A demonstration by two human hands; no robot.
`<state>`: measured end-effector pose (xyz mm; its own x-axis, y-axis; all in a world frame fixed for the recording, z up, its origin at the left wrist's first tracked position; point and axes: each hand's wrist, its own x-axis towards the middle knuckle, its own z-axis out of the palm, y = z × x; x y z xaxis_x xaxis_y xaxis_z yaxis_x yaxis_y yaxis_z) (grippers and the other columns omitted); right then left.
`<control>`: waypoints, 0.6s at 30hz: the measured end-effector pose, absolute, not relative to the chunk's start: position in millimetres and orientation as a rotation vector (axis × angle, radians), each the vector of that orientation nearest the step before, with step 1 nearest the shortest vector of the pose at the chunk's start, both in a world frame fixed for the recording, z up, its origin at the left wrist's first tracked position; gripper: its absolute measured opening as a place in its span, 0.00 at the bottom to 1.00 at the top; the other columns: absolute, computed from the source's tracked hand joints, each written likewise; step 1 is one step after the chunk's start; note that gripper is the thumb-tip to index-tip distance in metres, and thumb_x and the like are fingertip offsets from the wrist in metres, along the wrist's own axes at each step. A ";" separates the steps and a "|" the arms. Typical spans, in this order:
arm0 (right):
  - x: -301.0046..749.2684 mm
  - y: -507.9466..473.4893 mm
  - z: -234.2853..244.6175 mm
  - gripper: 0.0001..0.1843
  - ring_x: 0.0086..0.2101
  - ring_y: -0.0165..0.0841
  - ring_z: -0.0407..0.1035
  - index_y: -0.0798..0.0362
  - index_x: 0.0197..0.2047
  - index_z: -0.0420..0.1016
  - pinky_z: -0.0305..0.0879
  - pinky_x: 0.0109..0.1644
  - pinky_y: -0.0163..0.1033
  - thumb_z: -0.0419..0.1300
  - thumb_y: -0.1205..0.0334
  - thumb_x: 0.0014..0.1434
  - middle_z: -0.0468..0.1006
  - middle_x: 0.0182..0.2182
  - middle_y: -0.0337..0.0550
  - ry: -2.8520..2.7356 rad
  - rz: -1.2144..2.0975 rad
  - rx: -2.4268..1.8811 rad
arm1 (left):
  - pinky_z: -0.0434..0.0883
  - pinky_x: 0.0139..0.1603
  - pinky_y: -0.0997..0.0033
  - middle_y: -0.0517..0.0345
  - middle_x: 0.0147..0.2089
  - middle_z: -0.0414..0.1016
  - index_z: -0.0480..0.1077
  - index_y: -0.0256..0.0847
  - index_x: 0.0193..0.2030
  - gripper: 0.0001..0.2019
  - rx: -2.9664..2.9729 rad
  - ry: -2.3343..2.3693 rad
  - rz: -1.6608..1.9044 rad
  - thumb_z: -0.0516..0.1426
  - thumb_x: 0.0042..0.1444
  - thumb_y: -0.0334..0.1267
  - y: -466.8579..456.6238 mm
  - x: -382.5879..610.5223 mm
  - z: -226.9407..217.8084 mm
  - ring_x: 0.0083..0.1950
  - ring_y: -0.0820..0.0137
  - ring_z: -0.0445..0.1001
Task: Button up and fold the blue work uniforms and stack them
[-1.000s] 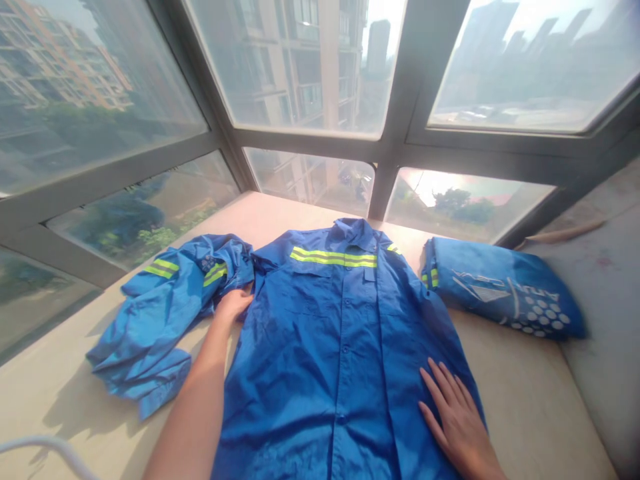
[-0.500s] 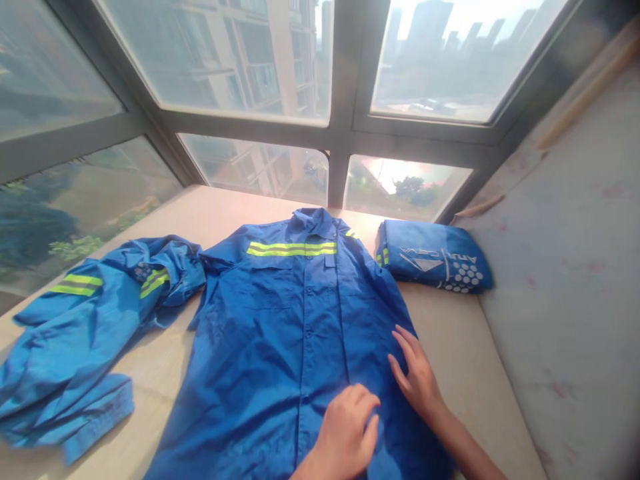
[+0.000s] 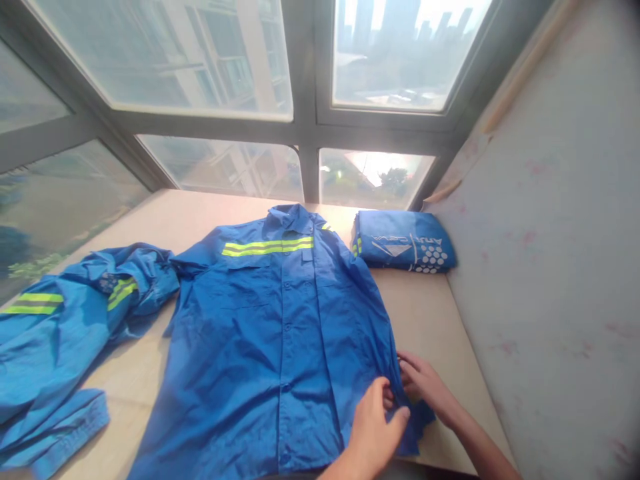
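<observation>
Looking down from the head view, I see the blue shirt [image 3: 280, 333] flat on the bench [image 3: 440, 320], buttoned front up, collar at the far end and hem toward me, so its long axis runs straight away from me. Both my hands sit at its lower right corner, and the rest of it spreads ahead and to my left. My right hand [image 3: 429, 388] is outermost, fingers curled, pinching the side edge. My left hand [image 3: 374, 427], just beside it, pinches the hem between thumb and bent fingers.
</observation>
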<state>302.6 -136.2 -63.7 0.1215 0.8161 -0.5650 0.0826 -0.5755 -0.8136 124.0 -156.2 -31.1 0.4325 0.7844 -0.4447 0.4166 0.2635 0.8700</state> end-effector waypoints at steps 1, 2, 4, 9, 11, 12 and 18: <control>299.4 -136.6 -57.7 0.27 0.31 0.38 0.76 0.52 0.51 0.74 0.74 0.35 0.43 0.57 0.45 0.53 0.81 0.37 0.44 -0.902 1.555 -1.743 | 0.70 0.47 0.66 0.53 0.49 0.75 0.63 0.43 0.54 0.20 1.288 1.194 0.355 0.58 0.55 0.42 -153.4 124.9 -31.9 0.44 0.66 0.73; 295.6 -136.6 -51.1 0.27 0.30 0.36 0.75 0.52 0.51 0.74 0.73 0.35 0.42 0.57 0.46 0.53 0.80 0.35 0.43 -0.937 1.612 -1.698 | 0.70 0.44 0.68 0.55 0.46 0.75 0.62 0.44 0.51 0.19 1.237 1.204 0.360 0.59 0.54 0.43 -151.2 126.1 -32.9 0.41 0.68 0.73; 287.6 -134.9 -37.0 0.25 0.28 0.34 0.74 0.52 0.52 0.73 0.72 0.35 0.41 0.57 0.47 0.54 0.79 0.32 0.40 -0.993 1.741 -1.594 | 0.69 0.41 0.69 0.59 0.42 0.75 0.61 0.45 0.46 0.18 1.185 1.231 0.369 0.61 0.52 0.44 -148.4 128.8 -35.4 0.39 0.69 0.73; 279.5 -105.9 -17.9 0.25 0.32 0.34 0.75 0.52 0.50 0.75 0.72 0.36 0.39 0.59 0.44 0.56 0.80 0.36 0.43 -1.078 1.939 -1.395 | 0.67 0.41 0.71 0.60 0.36 0.72 0.62 0.43 0.41 0.13 1.146 1.356 0.435 0.59 0.49 0.33 -146.0 131.5 -42.9 0.39 0.68 0.72; 282.5 -76.7 -20.7 0.26 0.31 0.36 0.74 0.53 0.43 0.77 0.71 0.36 0.40 0.60 0.39 0.55 0.79 0.31 0.43 -1.147 1.695 -1.531 | 0.66 0.40 0.72 0.60 0.35 0.71 0.62 0.43 0.38 0.10 1.141 1.344 0.477 0.56 0.49 0.29 -145.6 130.0 -44.5 0.38 0.69 0.71; 284.3 -58.3 -23.1 0.26 0.32 0.37 0.74 0.53 0.41 0.77 0.71 0.37 0.41 0.61 0.37 0.54 0.79 0.30 0.43 -1.154 1.505 -1.599 | 0.66 0.39 0.72 0.60 0.34 0.71 0.62 0.42 0.37 0.10 1.143 1.334 0.492 0.55 0.48 0.27 -145.5 128.9 -44.4 0.37 0.70 0.70; 274.2 60.1 -30.1 0.20 0.42 0.42 0.75 0.53 0.39 0.78 0.72 0.47 0.46 0.68 0.48 0.49 0.82 0.35 0.46 -0.992 1.205 -1.587 | 0.69 0.44 0.70 0.57 0.38 0.74 0.66 0.41 0.39 0.12 1.112 1.267 0.529 0.55 0.46 0.27 -145.1 120.4 -33.8 0.40 0.68 0.72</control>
